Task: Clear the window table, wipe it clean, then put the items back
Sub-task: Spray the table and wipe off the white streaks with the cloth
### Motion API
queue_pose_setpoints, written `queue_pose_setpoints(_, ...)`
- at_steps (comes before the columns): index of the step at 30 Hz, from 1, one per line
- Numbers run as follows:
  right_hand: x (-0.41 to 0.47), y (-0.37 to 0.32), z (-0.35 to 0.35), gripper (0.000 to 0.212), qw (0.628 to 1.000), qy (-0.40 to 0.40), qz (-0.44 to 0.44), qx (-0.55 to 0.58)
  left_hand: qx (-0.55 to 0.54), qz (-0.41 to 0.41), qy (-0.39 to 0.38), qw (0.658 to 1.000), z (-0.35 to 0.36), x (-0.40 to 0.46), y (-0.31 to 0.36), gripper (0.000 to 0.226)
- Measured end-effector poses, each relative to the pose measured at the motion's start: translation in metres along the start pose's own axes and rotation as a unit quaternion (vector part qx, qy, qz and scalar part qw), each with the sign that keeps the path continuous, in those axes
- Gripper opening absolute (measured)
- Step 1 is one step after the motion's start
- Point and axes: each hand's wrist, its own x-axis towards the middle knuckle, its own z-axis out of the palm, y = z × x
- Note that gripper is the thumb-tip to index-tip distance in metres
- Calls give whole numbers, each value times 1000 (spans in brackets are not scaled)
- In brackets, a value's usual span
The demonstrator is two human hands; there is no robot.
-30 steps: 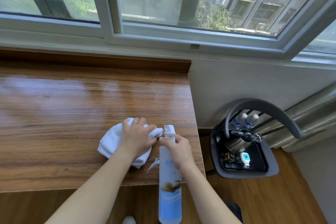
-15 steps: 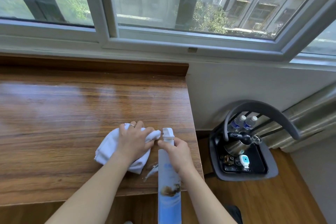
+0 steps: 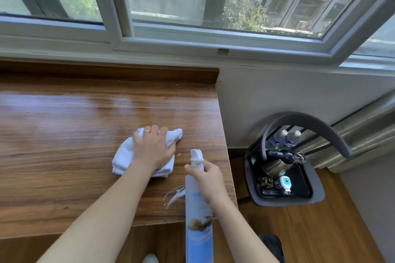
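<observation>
Now white cloth (image 3: pixel 126 157) bunched; left hand (image 3: pixel 152 148) presses it.

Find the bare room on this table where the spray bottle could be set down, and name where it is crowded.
Bare wood runs across the table left of the white cloth and behind it to the back ledge. The near right corner is crowded: left hand on cloth, right hand gripping the spray bottle, wet streak.
</observation>
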Motion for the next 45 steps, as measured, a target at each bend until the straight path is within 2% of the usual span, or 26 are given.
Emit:
queue_pose_setpoints(3,-2,0,5,26,1000,-15,5,3,-5,19,-2,1000,-4,-24,-1,44)
queue_pose_setpoints(9,-4,-1,9,20,1000,-25,15,0,-6,-15,29,999,-7,-59,-5,45)
queue_pose_setpoints(14,-3,-5,10,27,999,-30,22,-4,2,-22,36,999,-10,-56,-8,48)
queue_pose_setpoints(16,-1,-6,10,32,1000,-20,21,1,8,-20,27,999,-11,-54,-7,48)
queue_pose_setpoints(24,7,-5,11,22,1000,13,3,-2,33,15,46,998,-7,-51,-3,40)
queue_pose_setpoints(28,11,-7,9,29,1000,8,16,23,28,81,76,993,-3,-42,16,38)
queue_pose_setpoints(32,16,-9,4,43,999,9,13,33,15,75,85,993,5,-21,26,37)
queue_pose_setpoints(37,21,-10,-5,30,1000,0,1,29,51,59,85,993,17,15,24,33)
queue_pose_setpoints(40,22,-5,-9,37,1000,-3,1,27,69,42,71,994,22,38,24,31)
queue_pose_setpoints(45,17,5,-11,30,1000,-5,5,21,68,25,54,996,21,44,24,32)
